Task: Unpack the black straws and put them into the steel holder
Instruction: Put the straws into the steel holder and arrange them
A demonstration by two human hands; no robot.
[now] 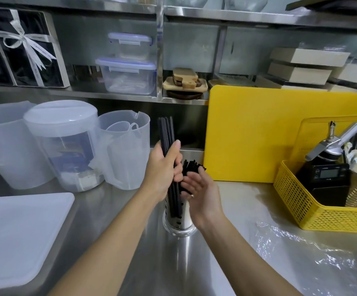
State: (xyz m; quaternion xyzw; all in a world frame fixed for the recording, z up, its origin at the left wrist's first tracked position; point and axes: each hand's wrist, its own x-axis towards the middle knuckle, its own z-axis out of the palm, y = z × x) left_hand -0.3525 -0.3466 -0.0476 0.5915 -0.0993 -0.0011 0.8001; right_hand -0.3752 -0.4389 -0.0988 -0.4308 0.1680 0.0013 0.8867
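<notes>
Bundle of black straws (166,133), held nearly upright: the long axis runs top to bottom, the upper ends lean slightly left and point up at the shelving, and the lower ends point down into the steel holder (179,222). The holder stands upright on the steel counter (130,210), its rim hidden behind the hands. The left hand (163,167) grips the bundle at mid-length just above the holder, fingers curled round the straws and pressed together, thumb laid up along the bundle. A group of loose straws (192,167) already stands in the holder, leaning right so that their cut upper ends fan out to the upper right. The right hand (200,192), just right of the holder, has its palm turned toward these straws with the fingers straight and held close together. Whether the fingertips touch the straws cannot be told. Behind and right of the holder a yellow cutting board (280,133) stands on edge. Farther right sits a yellow basket (314,212) of utensils. Clear plastic wrap (301,248) lies crumpled on the counter, right of and in front of the holder. Left of the holder stand three translucent jugs (122,159). A white tray (17,238) lies flat to the left and in front.
</notes>
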